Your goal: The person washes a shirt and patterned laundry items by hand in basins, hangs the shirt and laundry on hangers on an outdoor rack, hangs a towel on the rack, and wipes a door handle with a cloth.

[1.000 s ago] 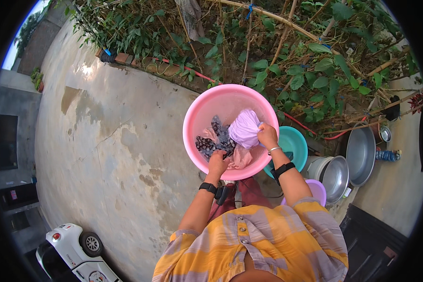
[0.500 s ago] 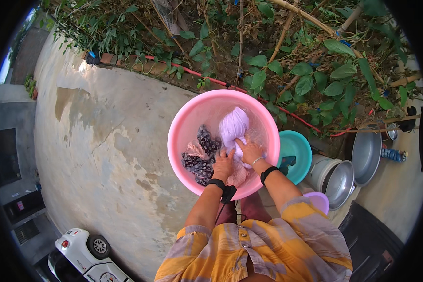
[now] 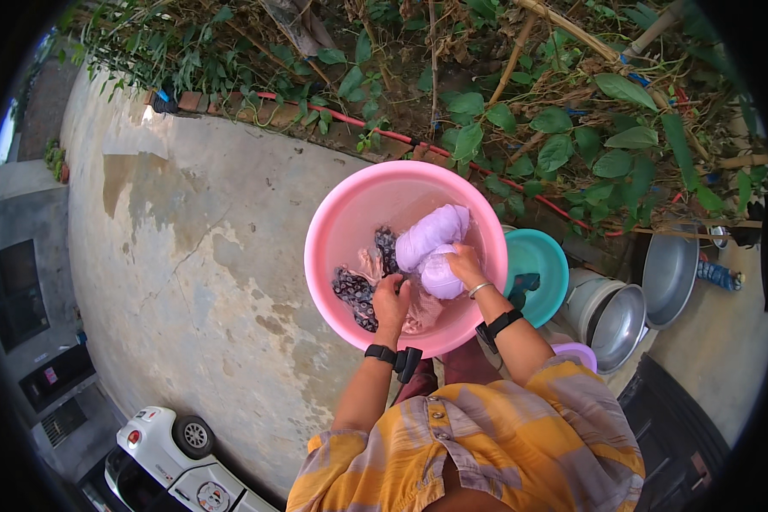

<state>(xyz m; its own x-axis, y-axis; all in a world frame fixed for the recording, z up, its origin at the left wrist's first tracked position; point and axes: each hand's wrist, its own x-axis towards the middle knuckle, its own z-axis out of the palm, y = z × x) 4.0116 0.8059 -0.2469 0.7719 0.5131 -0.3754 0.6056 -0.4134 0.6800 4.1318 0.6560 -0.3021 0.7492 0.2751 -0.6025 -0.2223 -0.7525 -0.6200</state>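
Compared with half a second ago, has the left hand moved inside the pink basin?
Yes: judged against the pink basin rim, the left hand has shifted leftward, away from the lavender cloth.

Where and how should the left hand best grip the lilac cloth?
Probably across its upper bulge, from above and the left: the lilac cloth is rounded and elongated there, which suits wrapped fingers, while the right hand occupies the lower bulge.
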